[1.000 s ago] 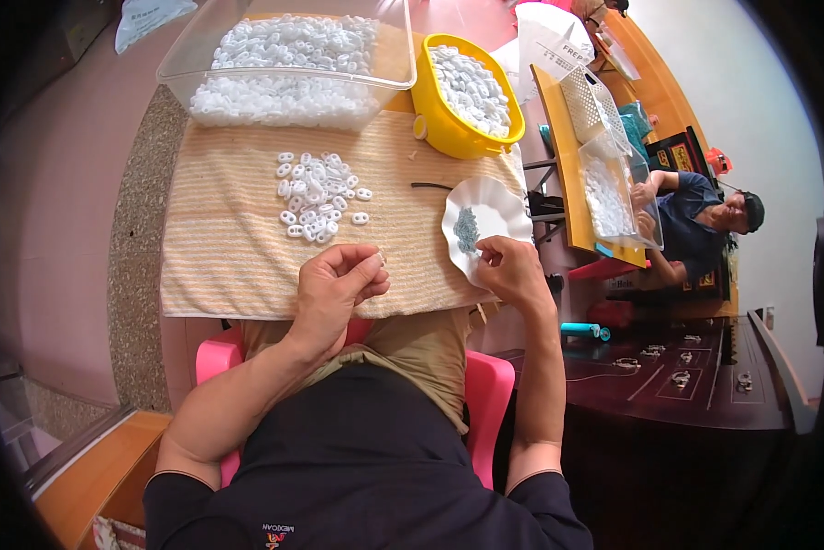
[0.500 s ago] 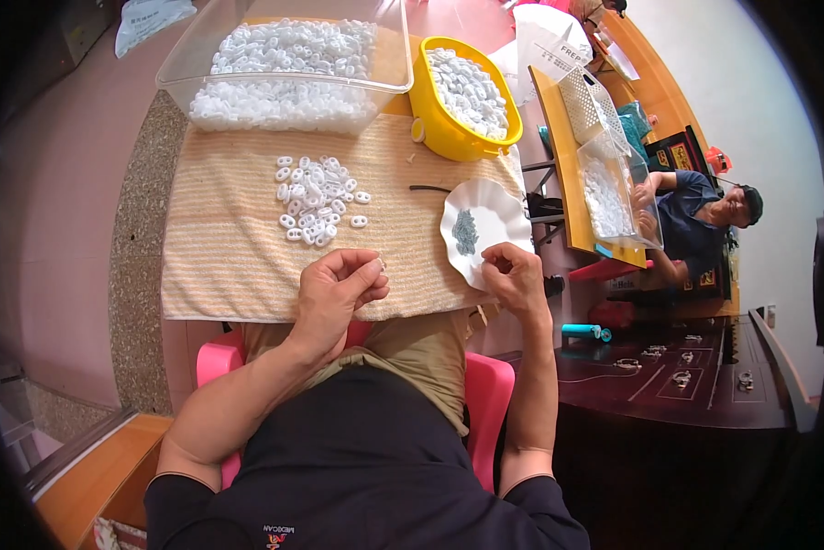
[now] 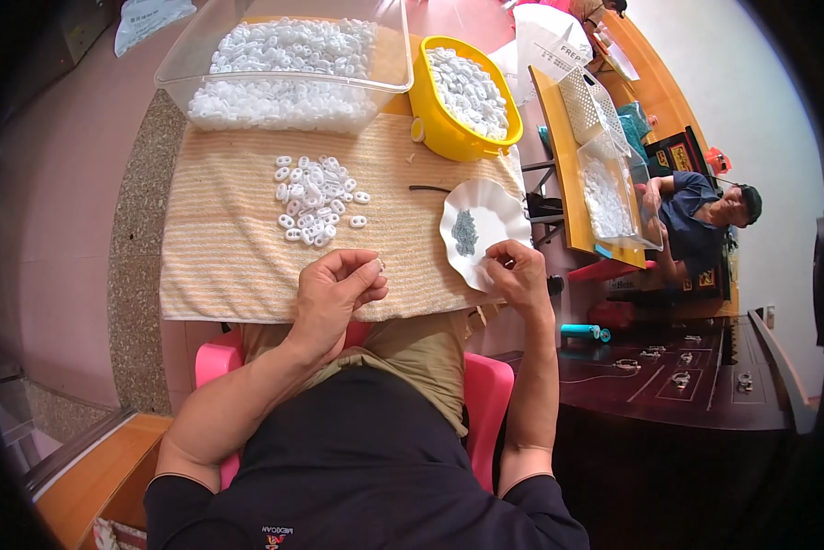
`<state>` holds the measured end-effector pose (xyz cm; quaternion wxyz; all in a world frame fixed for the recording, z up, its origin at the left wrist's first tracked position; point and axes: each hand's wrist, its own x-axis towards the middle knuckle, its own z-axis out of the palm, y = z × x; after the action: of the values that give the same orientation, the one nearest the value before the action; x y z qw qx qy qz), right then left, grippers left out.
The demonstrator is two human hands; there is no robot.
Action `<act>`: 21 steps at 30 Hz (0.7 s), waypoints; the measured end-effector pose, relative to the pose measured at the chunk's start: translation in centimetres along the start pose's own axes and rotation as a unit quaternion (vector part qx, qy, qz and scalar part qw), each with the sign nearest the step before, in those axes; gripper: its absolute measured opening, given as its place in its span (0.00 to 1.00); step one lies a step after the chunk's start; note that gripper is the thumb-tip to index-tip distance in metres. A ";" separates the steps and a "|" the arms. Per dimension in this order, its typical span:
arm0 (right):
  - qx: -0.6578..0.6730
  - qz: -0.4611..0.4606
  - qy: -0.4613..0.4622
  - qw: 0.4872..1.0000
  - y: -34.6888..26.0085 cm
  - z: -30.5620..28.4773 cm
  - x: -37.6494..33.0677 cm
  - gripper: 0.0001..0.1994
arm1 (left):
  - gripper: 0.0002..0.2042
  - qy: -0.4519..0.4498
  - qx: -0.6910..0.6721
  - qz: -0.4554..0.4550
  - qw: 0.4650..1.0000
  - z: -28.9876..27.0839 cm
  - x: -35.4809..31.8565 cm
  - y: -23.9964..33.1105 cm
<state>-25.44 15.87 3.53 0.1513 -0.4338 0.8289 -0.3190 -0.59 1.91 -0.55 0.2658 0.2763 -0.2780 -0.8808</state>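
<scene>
My left hand is closed in a pinch near the front edge of the towel, with a small white piece showing at its fingertips. Beyond it lies a loose pile of white oval two-hole plastic pieces. At the right, a white scalloped plate carries a small heap of tiny grey-green bits. My right hand hovers at the plate's near edge, thumb and fingers pinched together. Whatever they hold, if anything, is too small to make out.
A clear bin and a yellow tub, both full of white pieces, stand at the back of the striped towel. A thin black stick lies left of the plate. A co-worker sits at another table on the right.
My right hand has shifted slightly, its fingers turning at the plate's edge. My left hand holds its place. The co-worker's hands have moved a little at their bin.
</scene>
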 end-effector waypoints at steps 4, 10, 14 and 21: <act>-0.008 0.013 -0.006 1.000 -0.5 -0.1 0.0 0.04 | 0.06 0.001 0.001 0.000 1.000 -0.1 0.0 -0.1; -0.021 -0.023 0.014 0.999 -0.4 -0.2 0.1 0.04 | 0.06 0.000 0.009 -0.002 1.000 0.0 0.0 -0.1; -0.025 -0.037 0.025 0.999 0.0 -0.3 0.2 0.04 | 0.06 0.000 0.010 -0.006 1.000 0.1 0.0 -0.1; 0.039 0.018 0.014 0.999 1.1 -0.4 0.3 0.04 | 0.05 -0.024 0.009 -0.013 1.000 -0.4 0.3 -0.8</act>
<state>-26.46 16.26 3.10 0.1623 -0.4083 0.8253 -0.3548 -0.77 2.11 -1.44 0.2445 0.2608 -0.2886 -0.8882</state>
